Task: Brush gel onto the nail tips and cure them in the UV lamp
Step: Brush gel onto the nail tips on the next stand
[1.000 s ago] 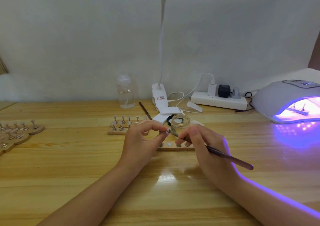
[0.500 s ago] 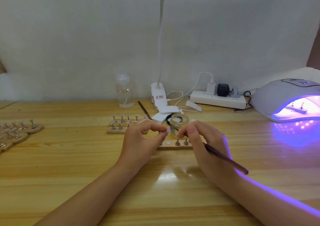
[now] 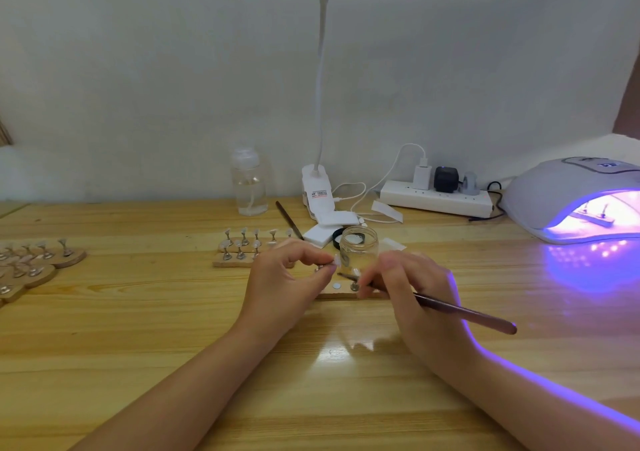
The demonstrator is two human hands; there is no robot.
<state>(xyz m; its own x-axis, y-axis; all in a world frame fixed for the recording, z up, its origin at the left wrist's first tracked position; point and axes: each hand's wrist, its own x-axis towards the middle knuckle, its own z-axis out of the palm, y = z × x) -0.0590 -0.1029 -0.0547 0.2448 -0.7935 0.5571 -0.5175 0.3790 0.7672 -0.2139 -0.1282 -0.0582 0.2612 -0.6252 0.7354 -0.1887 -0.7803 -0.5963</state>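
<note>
My left hand pinches a small metal stand with a clear nail tip just above a wooden holder strip. My right hand grips a dark brush like a pen, its bristle end right below the nail tip. A small glass gel jar stands open just behind the fingers. The white UV lamp glows purple at the far right, with a strip of nail stands inside it.
Another wooden strip of nail tips lies left of the jar. More strips sit at the left edge. A clear bottle, desk lamp base, spare brush and power strip line the back.
The brush tip has drawn back from the gel jar to just under the nail tip. My left hand keeps its pinch on the stand, almost still.
</note>
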